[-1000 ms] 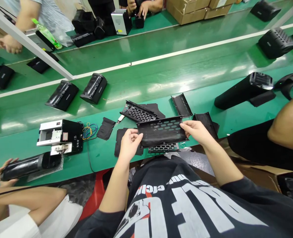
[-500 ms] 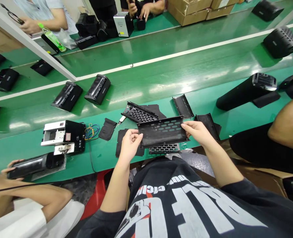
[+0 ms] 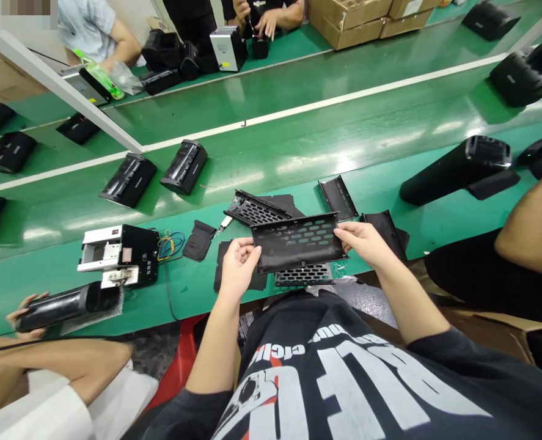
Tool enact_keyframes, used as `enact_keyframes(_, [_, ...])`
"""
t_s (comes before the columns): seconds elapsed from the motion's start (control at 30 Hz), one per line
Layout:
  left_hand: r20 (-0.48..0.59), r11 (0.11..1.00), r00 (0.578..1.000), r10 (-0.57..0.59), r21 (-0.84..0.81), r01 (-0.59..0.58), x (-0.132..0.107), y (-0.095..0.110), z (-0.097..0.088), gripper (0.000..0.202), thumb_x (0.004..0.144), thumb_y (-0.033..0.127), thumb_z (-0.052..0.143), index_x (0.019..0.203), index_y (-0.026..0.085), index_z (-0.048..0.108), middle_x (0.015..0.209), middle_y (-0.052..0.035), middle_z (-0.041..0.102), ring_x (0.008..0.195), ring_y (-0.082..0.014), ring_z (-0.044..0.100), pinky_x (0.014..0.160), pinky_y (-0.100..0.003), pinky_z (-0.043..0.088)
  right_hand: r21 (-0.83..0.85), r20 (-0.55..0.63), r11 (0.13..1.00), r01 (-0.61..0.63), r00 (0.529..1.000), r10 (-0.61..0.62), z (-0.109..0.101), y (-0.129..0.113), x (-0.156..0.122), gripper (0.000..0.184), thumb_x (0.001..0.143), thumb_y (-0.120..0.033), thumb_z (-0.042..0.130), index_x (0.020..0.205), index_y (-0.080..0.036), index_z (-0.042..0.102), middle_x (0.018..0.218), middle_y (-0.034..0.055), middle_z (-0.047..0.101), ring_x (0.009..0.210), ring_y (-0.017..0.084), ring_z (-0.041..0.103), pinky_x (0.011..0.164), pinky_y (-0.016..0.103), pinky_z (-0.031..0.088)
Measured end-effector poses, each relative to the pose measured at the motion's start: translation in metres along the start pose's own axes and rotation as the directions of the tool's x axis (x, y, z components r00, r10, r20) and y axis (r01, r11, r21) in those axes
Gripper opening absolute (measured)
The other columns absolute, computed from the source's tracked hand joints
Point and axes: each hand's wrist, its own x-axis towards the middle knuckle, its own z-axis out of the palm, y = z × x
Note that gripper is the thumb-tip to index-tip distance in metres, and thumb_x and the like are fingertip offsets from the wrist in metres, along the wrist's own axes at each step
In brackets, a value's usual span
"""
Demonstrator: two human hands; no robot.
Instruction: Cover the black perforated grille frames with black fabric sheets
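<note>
head view: a black perforated metal panel [image 3: 298, 242] is held in both hands above a green workbench [image 3: 188, 293]. the left hand [image 3: 238, 267] is half closed, its fingers curled around the panel's left end; the right hand [image 3: 365, 243] is partly open, gripping the right end between thumb and fingers. a second perforated panel [image 3: 256, 211] lies beyond the held panel, and a third [image 3: 303, 275] lies directly below it. a curved black cover [image 3: 338, 197] lies at upper right, and a black foam sheet [image 3: 198, 239] lies left of the hands. farther left stand an opened electronic unit [image 3: 117, 247] and coloured wires [image 3: 170, 245], while a co-worker's hand [image 3: 23, 333] holds a black cylindrical housing [image 3: 66, 308].
</note>
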Motion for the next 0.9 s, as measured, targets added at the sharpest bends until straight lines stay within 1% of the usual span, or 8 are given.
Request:
enact_keyframes(0.17, [-0.023,0.998,1.000,0.003,-0.062,-0.004,-0.0002,0.0010,-0.0007,0.028,0.063,0.031,0.061,0.085,0.017,0.049,0.061,0.0042,0.050,0.053,-0.0057,0.047,0.054,-0.017,0.037,-0.001,0.018,1.000,0.008,1.000,-0.008,0.0006,-0.0007,0.0039,0.037,0.063,-0.048,0.057,0.076,-0.013,0.058,0.045,-0.0023,0.049,0.040,0.010,0.046,0.041,0.024,0.040])
enact_keyframes(0.47, [0.012,0.996,1.000,0.015,-0.084,-0.014,0.0002,0.0002,-0.0022,0.028,0.064,0.028,0.061,0.088,0.018,0.050,0.062,0.0047,0.049,0.055,-0.0057,0.047,0.057,-0.017,0.039,0.023,0.015,1.000,0.020,1.000,-0.020,0.0015,0.0000,0.0081,0.038,0.064,-0.048,0.056,0.076,-0.013,0.059,0.043,-0.0031,0.046,0.039,0.009,0.044,0.039,0.022,0.039])
enact_keyframes(0.67, [0.002,0.998,1.000,0.003,-0.067,-0.003,0.0003,-0.0001,-0.0028,0.030,0.062,0.027,0.062,0.088,0.018,0.050,0.061,0.0048,0.049,0.055,-0.0058,0.047,0.057,-0.017,0.039,0.015,0.003,0.999,0.031,1.000,-0.031,0.0026,-0.0035,0.0081,0.038,0.063,-0.050,0.056,0.073,-0.013,0.058,0.044,-0.0030,0.046,0.038,0.009,0.043,0.039,0.022,0.039])
enact_keyframes(0.8, [0.007,0.997,1.000,0.005,-0.077,-0.004,0.0002,0.0001,-0.0033,0.030,0.062,0.028,0.062,0.088,0.018,0.049,0.061,0.0051,0.049,0.055,-0.0059,0.047,0.058,-0.018,0.039,0.023,0.016,0.999,0.026,1.000,-0.026,0.0033,-0.0040,0.0089,0.040,0.063,-0.051,0.056,0.075,-0.013,0.058,0.044,-0.0032,0.045,0.039,0.009,0.043,0.039,0.022,0.039])
enact_keyframes(0.9, [-0.002,0.997,1.000,0.001,-0.073,-0.001,0.0005,0.0005,-0.0037,0.030,0.062,0.029,0.062,0.088,0.018,0.050,0.061,0.0047,0.049,0.054,-0.0059,0.047,0.056,-0.018,0.040,0.038,0.025,0.999,0.029,0.999,-0.030,0.0034,-0.0050,0.0092,0.039,0.064,-0.051,0.055,0.071,-0.013,0.057,0.045,-0.0034,0.044,0.039,0.008,0.043,0.038,0.021,0.038])
